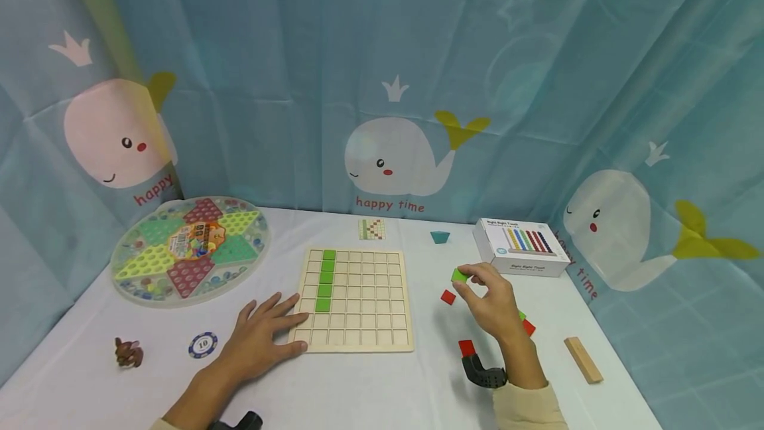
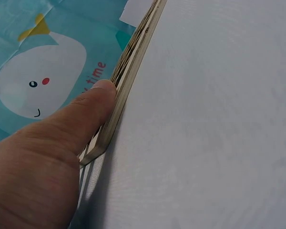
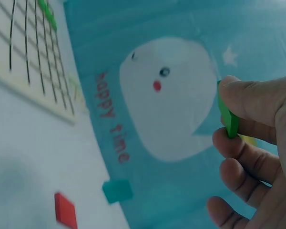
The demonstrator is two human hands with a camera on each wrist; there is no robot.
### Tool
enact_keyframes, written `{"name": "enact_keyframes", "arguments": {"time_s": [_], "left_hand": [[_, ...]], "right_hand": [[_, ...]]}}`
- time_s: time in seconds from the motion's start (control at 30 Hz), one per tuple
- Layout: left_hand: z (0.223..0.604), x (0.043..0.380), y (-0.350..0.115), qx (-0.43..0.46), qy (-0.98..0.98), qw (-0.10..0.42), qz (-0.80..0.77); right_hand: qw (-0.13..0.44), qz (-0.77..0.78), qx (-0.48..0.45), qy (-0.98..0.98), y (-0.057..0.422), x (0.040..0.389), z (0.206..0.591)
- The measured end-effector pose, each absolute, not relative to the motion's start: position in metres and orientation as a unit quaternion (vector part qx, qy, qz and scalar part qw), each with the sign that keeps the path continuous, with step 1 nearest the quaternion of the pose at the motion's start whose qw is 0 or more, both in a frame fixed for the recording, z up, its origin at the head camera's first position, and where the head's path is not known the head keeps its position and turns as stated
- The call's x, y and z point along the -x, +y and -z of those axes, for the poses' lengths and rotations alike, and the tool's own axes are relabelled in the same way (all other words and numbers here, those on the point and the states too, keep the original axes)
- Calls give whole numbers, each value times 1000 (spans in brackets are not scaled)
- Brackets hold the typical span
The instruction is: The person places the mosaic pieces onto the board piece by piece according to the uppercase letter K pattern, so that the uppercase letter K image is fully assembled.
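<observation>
A wooden grid board lies flat on the white table, with several green square tiles set in one column near its left side. My left hand rests at the board's left edge with fingers spread; in the left wrist view the thumb touches the board's side. My right hand is raised to the right of the board and pinches a green square tile between thumb and fingers. Below it on the table lie a red tile and another red tile.
Chinese checkers board at left; squirrel-like figurine and poker chip nearer. A pattern card, teal piece and white box stand behind. Wooden block and a red tile lie right.
</observation>
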State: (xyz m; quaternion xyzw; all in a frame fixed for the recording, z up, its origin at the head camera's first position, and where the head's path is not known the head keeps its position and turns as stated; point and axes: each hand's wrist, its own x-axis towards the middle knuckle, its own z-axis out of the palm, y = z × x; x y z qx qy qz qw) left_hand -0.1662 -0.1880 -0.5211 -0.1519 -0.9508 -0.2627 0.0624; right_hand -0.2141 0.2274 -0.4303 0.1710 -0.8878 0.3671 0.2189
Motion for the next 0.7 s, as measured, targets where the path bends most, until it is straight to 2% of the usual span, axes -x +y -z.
{"name": "enact_keyframes", "arguments": {"time_s": [0.3, 0.7], "left_hand": [[521, 166, -187, 154, -951, 61, 263], [520, 167, -188, 152, -952, 59, 261]], "right_hand": [[242, -381, -269, -851, 203, 205, 412], [200, -406, -334, -827, 151, 201, 406]]}}
